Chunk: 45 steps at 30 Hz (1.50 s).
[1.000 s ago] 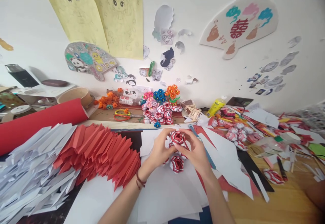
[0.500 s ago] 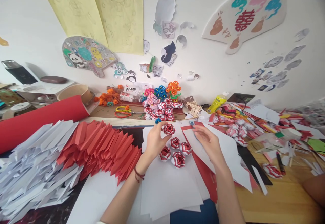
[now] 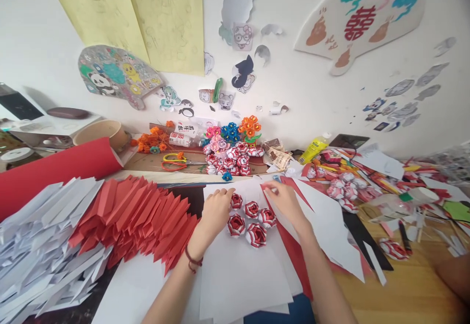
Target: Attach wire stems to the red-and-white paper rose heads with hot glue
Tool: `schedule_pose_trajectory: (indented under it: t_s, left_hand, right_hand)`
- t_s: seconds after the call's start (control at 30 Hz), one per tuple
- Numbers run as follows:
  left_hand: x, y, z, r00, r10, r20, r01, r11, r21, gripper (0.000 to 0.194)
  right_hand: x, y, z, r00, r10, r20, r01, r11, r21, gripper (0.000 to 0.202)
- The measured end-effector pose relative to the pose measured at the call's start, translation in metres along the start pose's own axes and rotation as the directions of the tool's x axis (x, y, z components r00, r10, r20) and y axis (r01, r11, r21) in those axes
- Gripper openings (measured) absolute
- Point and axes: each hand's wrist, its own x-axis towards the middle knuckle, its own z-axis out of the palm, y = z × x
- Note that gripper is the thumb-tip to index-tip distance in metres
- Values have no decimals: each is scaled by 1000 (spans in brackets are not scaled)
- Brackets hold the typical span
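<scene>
Crowding the eleven-o'clock paper rose (image 3: 236, 201), the left hand (image 3: 216, 211) risked knocking it sideways; its grip, and that of the right hand (image 3: 286, 204), was indeterminable.

Between left hand (image 3: 216, 211) and right hand (image 3: 286, 204): red-and-white flowers (image 3: 257, 235), folded paper, creased, low sheen. Beneath them: white sheets (image 3: 242, 285), paper, smooth, matt. Left of left hand: red strips (image 3: 135, 211), paper, matt, sharply creased. Beyond right hand: yellow bottle (image 3: 315, 149), plastic, glossy. Right of right hand: tabletop (image 3: 396, 299), wood-grained, smooth, soft sheen.
</scene>
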Motion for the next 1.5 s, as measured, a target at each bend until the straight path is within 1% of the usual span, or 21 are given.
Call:
schedule_pose_trajectory:
  t_s: [0.07, 0.13, 0.2, 0.27, 0.33, 0.43, 0.53, 0.63, 0.73, 0.83, 0.93, 1.03, 1.13, 1.23, 1.33, 1.43, 1.5]
  left_hand:
    - [-2, 0, -4, 1000, -2, 12, 2, 1000, 16, 64]
    - [-3, 1, -7, 1000, -11, 21, 10, 1000, 28, 69]
    - [-2, 3, -9, 999, -33, 16, 32, 999, 38, 71]
    - [-2, 4, -9, 998, -64, 0, 63, 997, 45, 69]
    - [0, 4, -9, 996, -90, -17, 90, 995, 44, 64]
    - [0, 1, -8, 993, -112, -38, 113, 993, 25, 55]
    - [1, 0, -8, 991, -116, -63, 116, 993, -1, 46]
    - [0, 1, -7, 991, -106, -86, 104, 994, -27, 41]
    - [0, 4, -6, 991, -101, -93, 97, 994, -44, 37]
    - [0, 5, -4, 991, -101, -86, 97, 994, -51, 37]
    - [-1, 7, -1, 993, -94, -65, 90, 994, -55, 36]
    - [-1, 9, 0, 995, -84, -51, 80, 995, -65, 33]
    - [-3, 11, 0, 994, -88, -64, 82, 993, -82, 31]
    - [-5, 12, 0, 991, -100, -91, 91, 991, -100, 30]
    - [-6, 11, 0, 987, -91, -130, 77, 991, -110, 30]
    - [-7, 10, -2, 985, -46, -164, 28, 993, -111, 31]
    - [-7, 9, -5, 986, 17, -165, -35, 993, -109, 29]
  right_hand:
    - [38, -4, 16, 1000, -18, 20, 20, 997, -74, 28]
    - [73, -8, 33, 999, -11, 35, 17, 988, -152, 37]
    - [99, -11, 49, 999, 6, 53, 5, 977, -215, 35]
    - [113, -12, 59, 998, 22, 57, -7, 966, -258, 33]
    - [118, -11, 63, 999, 26, 46, -12, 960, -280, 32]
    - [116, -6, 55, 1000, -8, 1, 8, 962, -273, 32]
    - [107, 1, 32, 995, -80, -63, 64, 972, -225, 38]
    - [88, 4, 4, 982, -166, -92, 153, 979, -133, 43]
    - [52, -2, -17, 968, -243, -60, 243, 970, -11, 44]
    - [9, -14, -28, 961, -277, -2, 276, 957, 87, 41]
    - [-26, -25, -30, 962, -270, 41, 261, 953, 154, 43]
    - [-49, -28, -26, 967, -244, 77, 221, 947, 232, 44]
    - [-61, -24, -19, 969, -229, 98, 199, 947, 251, 47]
    - [-68, -19, -15, 967, -223, 121, 193, 956, 221, 50]
    - [-75, -19, -15, 963, -226, 147, 196, 962, 192, 47]
    - [-84, -24, -15, 952, -265, 154, 236, 955, 182, 38]
    - [-90, -27, -14, 949, -281, 141, 257, 952, 165, 37]
